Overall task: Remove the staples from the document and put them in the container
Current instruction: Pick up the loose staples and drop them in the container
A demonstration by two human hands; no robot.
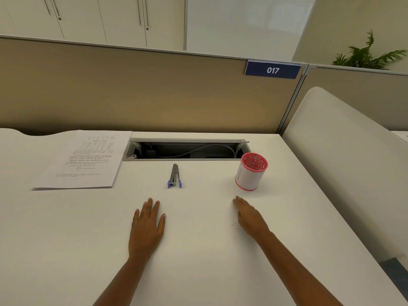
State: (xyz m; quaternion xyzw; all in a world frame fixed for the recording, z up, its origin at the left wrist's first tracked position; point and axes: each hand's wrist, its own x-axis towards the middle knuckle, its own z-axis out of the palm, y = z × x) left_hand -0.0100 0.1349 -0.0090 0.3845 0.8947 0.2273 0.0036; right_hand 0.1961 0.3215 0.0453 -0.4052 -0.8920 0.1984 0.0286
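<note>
Two hands lie flat on the white bench [66, 239], holding nothing, so I judge the work to be between steps. Well ahead and to the left of the left fingers [150, 206] lies the document [84, 160], a squared stack of printed sheets; whether staples remain in it is too small to tell. The left hand [146, 226] rests palm down, fingers straight and slightly spread. Just ahead and a little right of those fingertips lies the staple remover [174, 176], its purple grips pointing back toward them, untouched. Beside the inner edge of the right hand [250, 219], near the wrist, sit a few tiny bits of wire [235, 225], possibly pulled staples. The right fingers are straight and together, pointing forward, and the pink-rimmed container [251, 173] stands upright a short way ahead of their tips, mouth open. If those bits are staples, the next move calls for a fine pinch by the right hand and a short carry forward to the container; if not, the left hand must draw the document in. Open bench lies all around both hands, the open cable trough [187, 150] sits beyond the remover, and a white side panel [342, 162] closes off the right.
</note>
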